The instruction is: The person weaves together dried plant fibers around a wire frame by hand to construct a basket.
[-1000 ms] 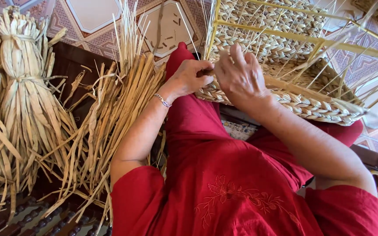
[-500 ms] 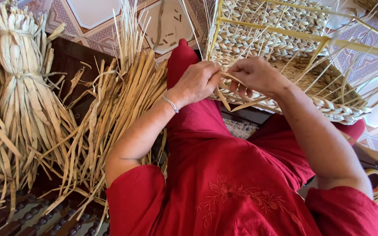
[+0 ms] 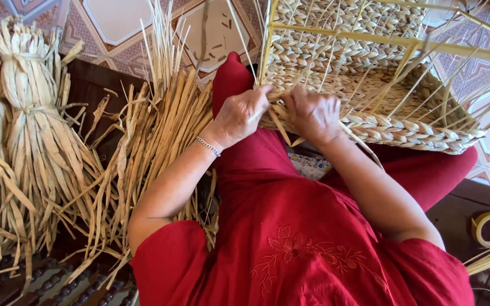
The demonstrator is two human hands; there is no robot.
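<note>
Resting on your lap, the half-woven basket [image 3: 370, 96] sits tilted toward you, edge within reach. Your left hand [image 3: 239, 116] pinches a straw strand [image 3: 276, 122] at the braided rim; your right hand [image 3: 313, 113] clenches the neighbouring weave, steadying it. Loose straw [image 3: 160, 141] lies just beside your left arm.

No packages, labels, signs or screens are visible in the view. The area around the left hand [image 3: 239, 116] and the right hand [image 3: 313, 113] contains none, and nothing to either side of the hands or below them carries a label or a display.
</note>
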